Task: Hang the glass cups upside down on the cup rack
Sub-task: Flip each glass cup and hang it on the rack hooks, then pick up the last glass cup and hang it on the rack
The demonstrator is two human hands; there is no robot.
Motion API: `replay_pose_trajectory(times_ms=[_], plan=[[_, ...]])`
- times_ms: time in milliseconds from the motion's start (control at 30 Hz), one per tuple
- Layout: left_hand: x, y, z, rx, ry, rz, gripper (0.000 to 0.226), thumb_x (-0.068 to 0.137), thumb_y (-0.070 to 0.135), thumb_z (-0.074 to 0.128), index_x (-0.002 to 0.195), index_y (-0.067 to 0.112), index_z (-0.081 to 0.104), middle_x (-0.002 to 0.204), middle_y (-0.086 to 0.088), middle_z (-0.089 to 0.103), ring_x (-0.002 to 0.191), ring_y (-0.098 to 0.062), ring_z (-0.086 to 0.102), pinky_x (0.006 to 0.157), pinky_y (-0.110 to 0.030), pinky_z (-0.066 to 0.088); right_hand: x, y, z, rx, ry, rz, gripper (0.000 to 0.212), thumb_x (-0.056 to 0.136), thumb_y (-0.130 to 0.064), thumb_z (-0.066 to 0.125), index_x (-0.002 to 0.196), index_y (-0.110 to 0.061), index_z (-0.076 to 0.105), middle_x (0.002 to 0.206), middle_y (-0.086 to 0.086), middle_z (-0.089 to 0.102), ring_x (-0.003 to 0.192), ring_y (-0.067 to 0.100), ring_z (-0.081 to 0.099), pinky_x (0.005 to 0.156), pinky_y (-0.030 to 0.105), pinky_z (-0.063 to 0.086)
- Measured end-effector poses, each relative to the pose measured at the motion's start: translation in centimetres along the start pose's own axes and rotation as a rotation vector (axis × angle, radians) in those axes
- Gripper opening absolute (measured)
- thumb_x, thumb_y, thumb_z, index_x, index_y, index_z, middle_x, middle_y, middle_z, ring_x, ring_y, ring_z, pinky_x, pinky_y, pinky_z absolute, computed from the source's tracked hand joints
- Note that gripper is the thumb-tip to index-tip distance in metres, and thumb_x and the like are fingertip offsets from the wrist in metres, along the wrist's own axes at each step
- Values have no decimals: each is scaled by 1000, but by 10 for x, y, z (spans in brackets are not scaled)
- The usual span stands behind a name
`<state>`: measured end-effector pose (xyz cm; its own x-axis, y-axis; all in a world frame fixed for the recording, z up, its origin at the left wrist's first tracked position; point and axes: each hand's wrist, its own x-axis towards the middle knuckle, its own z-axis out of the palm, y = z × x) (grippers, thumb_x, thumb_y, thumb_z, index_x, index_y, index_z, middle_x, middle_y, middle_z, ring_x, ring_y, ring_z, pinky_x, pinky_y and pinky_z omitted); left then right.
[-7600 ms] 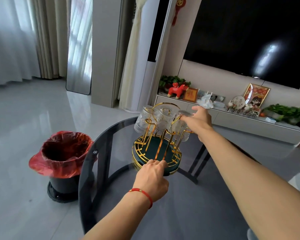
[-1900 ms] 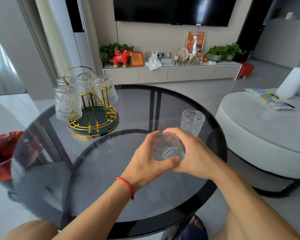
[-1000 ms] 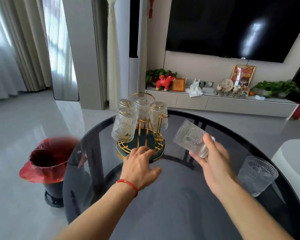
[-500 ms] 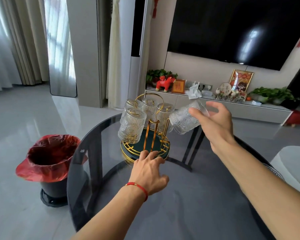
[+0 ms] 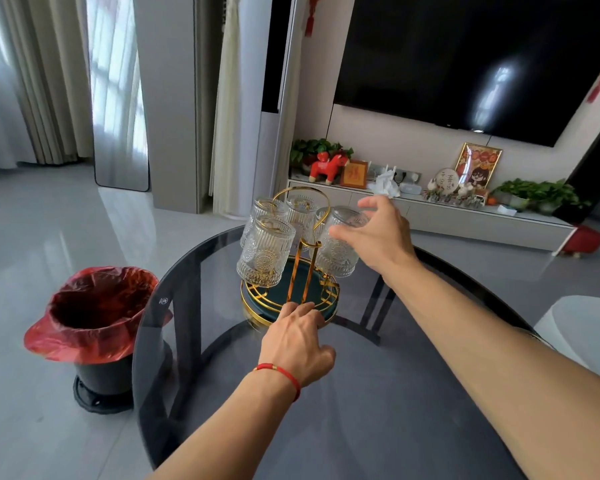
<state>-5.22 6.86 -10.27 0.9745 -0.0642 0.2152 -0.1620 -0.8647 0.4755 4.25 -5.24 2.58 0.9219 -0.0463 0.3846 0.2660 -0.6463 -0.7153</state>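
A gold wire cup rack (image 5: 253, 308) with a dark green base stands on the far left part of a round dark glass table (image 5: 361, 417). Several ribbed glass cups hang upside down on it, one at the front left (image 5: 265, 252) and others behind (image 5: 300, 211). My right hand (image 5: 381, 237) grips the upturned bottom of one more glass cup (image 5: 336, 254), which is upside down over a prong on the rack's right side. My left hand (image 5: 297, 344) has its fingertips pressed on the near rim of the rack's base.
A black bin with a red bag (image 5: 94, 313) stands on the floor left of the table. A white round table (image 5: 582, 327) sits at the right edge. A low TV cabinet (image 5: 465, 220) with ornaments runs along the back wall.
My right hand has turned the tilted cup fully upside down and lowered it onto the rack's right side. My left hand has stayed at the rack's base.
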Motion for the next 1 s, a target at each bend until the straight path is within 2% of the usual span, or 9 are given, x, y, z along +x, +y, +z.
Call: replay_pose_trajectory(times_ms=[67,200,367,500,700,767,867,933,1000], plan=[[1,0,0,19,1,4,50,79,35,65,125,18,66,136,0,62,127,-22,45,98,-34,49,-2,0,5,-32,-14,-24,78,70,-39,90,137,-21,54,141,5,60,116,15,53,87,27,38],[2,0,-2,11,-19,-3,50,81,34,65,129,18,65,140,0,60,130,-21,42,101,-34,47,-3,1,14,-108,-49,-62,77,74,-33,90,139,-18,51,144,6,59,133,24,53,92,27,39],[1,2,-3,18,-38,-7,52,82,35,67,132,19,63,147,1,54,136,-22,38,105,-36,46,-9,12,24,-179,-78,-100,75,80,-25,87,142,-17,48,145,9,54,134,26,51,92,26,36],[1,5,-1,63,-45,1,51,85,36,68,133,19,63,151,0,51,140,-24,36,109,-38,43,-14,21,24,-191,-82,-121,76,86,-32,83,147,-15,39,147,12,46,131,26,52,90,26,36],[3,10,1,91,-46,-15,44,87,30,65,130,18,64,146,-3,55,139,-27,39,110,-38,42,-42,44,-1,-131,-181,-146,91,94,-30,74,162,-16,15,163,16,29,147,30,38,109,30,32],[3,17,3,108,-63,-36,45,85,28,64,128,16,65,142,-5,57,139,-29,40,112,-41,40,-64,63,-19,-130,-177,-161,84,96,-25,71,162,-16,19,161,15,32,147,28,40,113,31,32],[-1,33,8,104,9,-16,44,82,26,63,125,16,66,130,-4,63,132,-29,47,108,-46,45,-98,103,-57,-229,-98,-229,67,91,-11,72,151,-8,43,149,15,45,139,31,47,112,29,33],[-5,51,15,33,48,64,44,81,25,65,125,16,66,132,-3,64,134,-27,45,109,-46,45,-117,137,-88,-380,21,-244,59,83,-8,76,138,-3,56,142,20,52,134,40,48,116,42,37],[-10,73,24,-66,29,147,44,82,23,66,126,18,65,135,-2,63,135,-25,44,111,-40,43,-132,169,-115,-575,150,-226,63,77,-13,83,134,0,60,142,27,52,134,48,45,115,60,36]])
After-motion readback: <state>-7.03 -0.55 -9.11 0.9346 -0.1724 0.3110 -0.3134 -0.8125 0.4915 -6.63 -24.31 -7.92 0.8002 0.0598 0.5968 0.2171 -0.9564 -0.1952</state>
